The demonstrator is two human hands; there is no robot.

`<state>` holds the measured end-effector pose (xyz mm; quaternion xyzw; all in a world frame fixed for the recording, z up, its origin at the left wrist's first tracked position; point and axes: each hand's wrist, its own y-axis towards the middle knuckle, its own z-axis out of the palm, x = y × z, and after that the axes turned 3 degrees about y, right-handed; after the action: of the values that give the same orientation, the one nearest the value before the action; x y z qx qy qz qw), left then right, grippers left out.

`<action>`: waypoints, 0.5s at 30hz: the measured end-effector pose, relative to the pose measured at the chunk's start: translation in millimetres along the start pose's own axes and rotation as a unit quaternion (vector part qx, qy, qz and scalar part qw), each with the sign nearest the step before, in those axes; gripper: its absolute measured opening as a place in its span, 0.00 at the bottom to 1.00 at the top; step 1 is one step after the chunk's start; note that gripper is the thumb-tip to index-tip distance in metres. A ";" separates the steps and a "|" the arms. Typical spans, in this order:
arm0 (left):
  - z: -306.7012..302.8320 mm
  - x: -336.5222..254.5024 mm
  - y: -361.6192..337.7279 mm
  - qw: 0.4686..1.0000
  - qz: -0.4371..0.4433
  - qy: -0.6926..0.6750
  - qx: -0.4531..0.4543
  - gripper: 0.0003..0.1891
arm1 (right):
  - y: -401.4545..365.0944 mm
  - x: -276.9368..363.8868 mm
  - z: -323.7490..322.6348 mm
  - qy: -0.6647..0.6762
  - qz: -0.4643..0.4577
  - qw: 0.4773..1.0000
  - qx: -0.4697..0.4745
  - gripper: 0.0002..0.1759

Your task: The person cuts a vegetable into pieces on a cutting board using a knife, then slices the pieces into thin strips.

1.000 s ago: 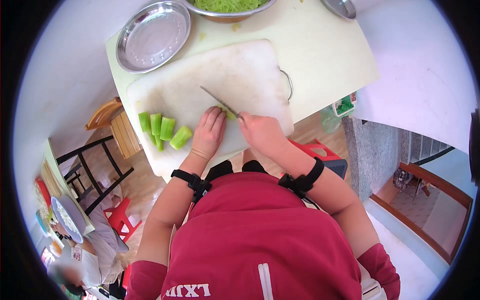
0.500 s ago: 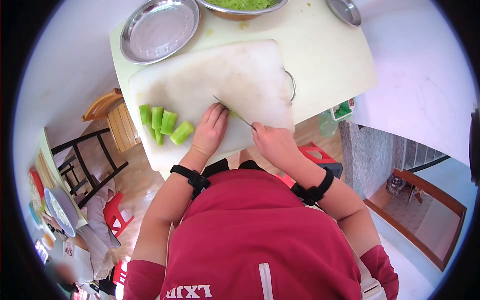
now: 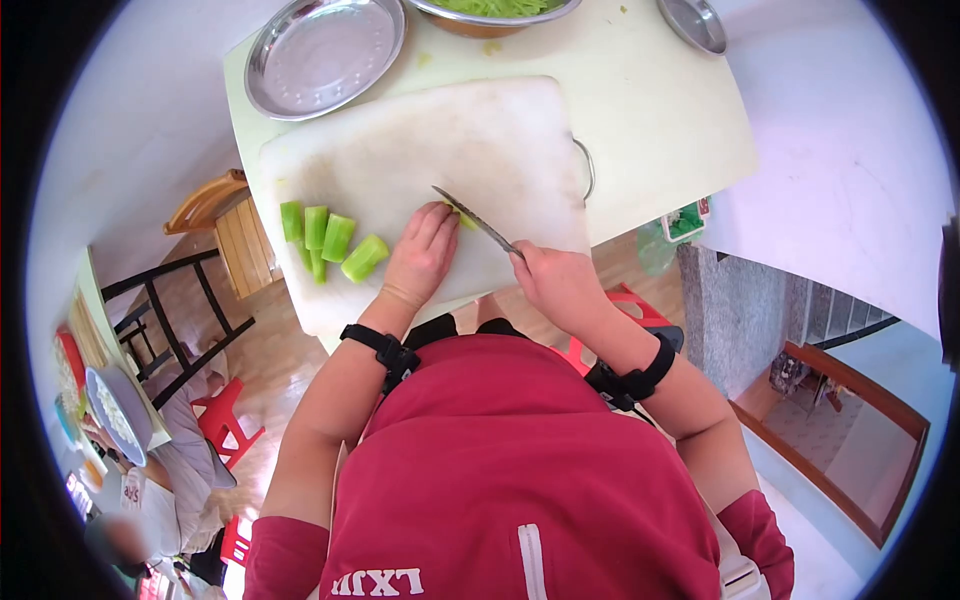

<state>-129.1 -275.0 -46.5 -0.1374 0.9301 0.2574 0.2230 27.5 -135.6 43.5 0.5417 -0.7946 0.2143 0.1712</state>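
My right hand [image 3: 555,280] is closed around the handle of a kitchen knife [image 3: 480,222], whose blade points up and to the left over the white cutting board [image 3: 420,130]. My left hand [image 3: 425,248] presses down on the board, fingers together and curled on a green vegetable piece that they mostly hide. A bit of cut green [image 3: 468,220] shows beside the blade, right of the left fingertips. Several peeled green stem chunks [image 3: 339,238], perhaps celtuce, lie on the board to the left of my left hand.
Behind the board stand a shallow steel dish [image 3: 325,55] and a metal bowl of shredded green vegetable [image 3: 495,10]. A small metal dish [image 3: 695,25] sits at the table's far right. A wire handle [image 3: 586,170] sticks out from the board. Another person [image 3: 180,480] sits at lower left.
The knife has shifted slightly right and its blade now shows more of its flat side, tilted away from the left fingers. My left hand stays in nearly the same place.
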 end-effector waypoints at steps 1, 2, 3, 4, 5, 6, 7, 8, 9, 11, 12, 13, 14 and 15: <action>-0.5 -0.1 -0.6 1.000 -0.002 0.001 0.001 0.16 | 0.1 0.3 0.8 0.001 -0.001 1.000 0.001 0.09; 0.1 -0.5 -0.7 1.000 0.000 0.006 -0.001 0.16 | -0.4 0.2 1.6 -0.002 -0.006 1.000 -0.003 0.09; 0.8 -0.7 -1.1 1.000 0.001 0.011 -0.004 0.16 | -0.9 0.1 2.3 -0.006 -0.011 1.000 -0.008 0.08; 1.4 -0.4 -1.5 1.000 -0.001 0.011 -0.003 0.16 | 0.0 0.2 3.4 -0.005 -0.011 1.000 -0.006 0.08; 1.8 0.1 -1.3 1.000 0.001 0.014 -0.004 0.16 | 2.3 0.7 4.7 -0.012 -0.012 1.000 0.001 0.08; 1.9 0.4 -1.0 1.000 0.003 0.018 -0.005 0.16 | 5.4 1.4 6.1 -0.019 -0.012 1.000 0.008 0.08; 1.9 0.5 -0.7 1.000 0.002 0.018 -0.004 0.16 | 10.4 1.8 9.4 -0.019 -0.012 1.000 0.008 0.08; 1.6 0.4 0.0 1.000 0.002 0.017 -0.002 0.16 | 17.1 1.9 14.0 -0.008 -0.002 1.000 0.005 0.09; 1.2 0.4 0.6 1.000 0.002 0.016 -0.001 0.16 | 22.5 1.6 17.4 0.002 0.009 1.000 0.001 0.10; 2.6 1.3 -0.1 1.000 0.001 0.008 -0.003 0.16 | 30.8 -0.2 19.6 0.025 0.027 0.999 -0.022 0.10; 2.3 1.2 0.4 1.000 -0.002 -0.001 -0.004 0.16 | 32.4 -0.6 19.6 0.048 0.045 0.997 -0.042 0.11; 2.1 1.6 0.9 1.000 -0.001 -0.001 -0.004 0.16 | 30.7 -1.0 17.0 0.048 0.046 0.997 -0.044 0.11; 2.3 1.6 0.6 1.000 -0.002 -0.007 -0.009 0.16 | 26.2 -1.7 12.4 0.051 0.049 0.997 -0.039 0.11; 2.7 0.9 0.0 1.000 -0.005 -0.014 -0.013 0.15 | 21.3 -2.1 8.5 0.054 0.052 0.997 -0.033 0.12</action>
<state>-129.0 -273.6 -49.0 -0.1412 0.9229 0.2702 0.2351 8.0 -131.5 31.9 0.4813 -0.8180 0.2249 0.2202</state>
